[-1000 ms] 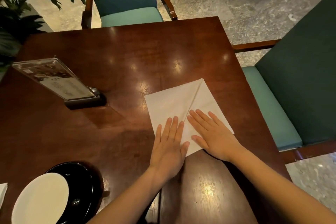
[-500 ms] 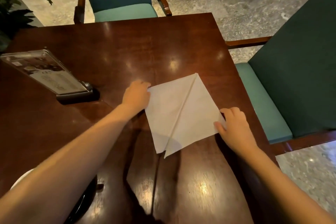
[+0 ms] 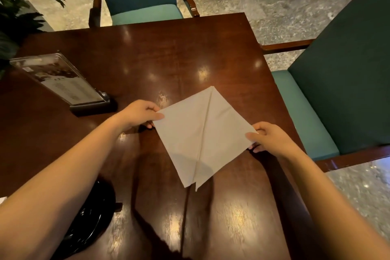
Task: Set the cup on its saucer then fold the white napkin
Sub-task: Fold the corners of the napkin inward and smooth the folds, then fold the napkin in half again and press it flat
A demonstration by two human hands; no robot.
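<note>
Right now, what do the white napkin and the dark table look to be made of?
White napkin: seemingly thin paper or light cloth, matte; it holds sharp creases and casts a shadow where lifted. Dark reddish-brown table: apparently wood with glossy varnish; grain and bright lamp reflections show.

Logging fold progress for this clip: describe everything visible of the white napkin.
The white napkin looks like thin cloth or paper, folded into a kite shape with two flaps meeting along a centre crease. Its near tip points toward the person. The left hand pinches its left corner, the right hand its right corner, over the wooden table.
</note>
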